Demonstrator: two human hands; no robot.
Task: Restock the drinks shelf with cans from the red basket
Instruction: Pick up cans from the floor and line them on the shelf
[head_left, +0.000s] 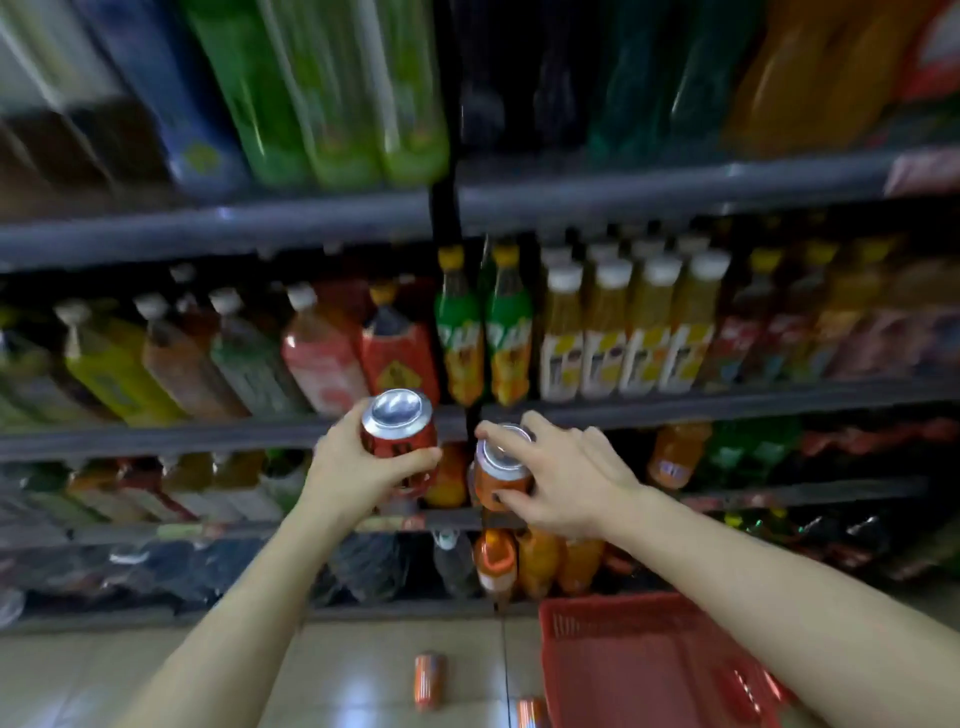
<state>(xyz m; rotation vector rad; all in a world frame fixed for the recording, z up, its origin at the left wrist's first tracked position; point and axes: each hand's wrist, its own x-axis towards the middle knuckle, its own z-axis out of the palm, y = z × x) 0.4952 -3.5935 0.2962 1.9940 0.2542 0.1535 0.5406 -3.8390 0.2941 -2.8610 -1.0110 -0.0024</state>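
Observation:
My left hand (353, 467) grips a red can (399, 431) with a silver top, raised in front of the middle shelf edge. My right hand (561, 478) holds an orange can (501, 470) from above and the side, fingers over its rim, level with the lower drinks shelf (805, 491). The two cans are side by side, slightly apart. The red basket (623, 670) stands on the floor at the lower right, under my right forearm. Two orange cans lie on the floor tiles, one (429, 680) left of the basket and another (530, 713) at the bottom edge.
Shelves full of bottled drinks fill the view: green and yellow bottles (483, 338) on the middle shelf, large bottles (322, 104) on top, orange bottles (540, 561) on the lowest rows. A dark upright post (444, 208) divides the shelving. Pale floor tiles (337, 675) lie below.

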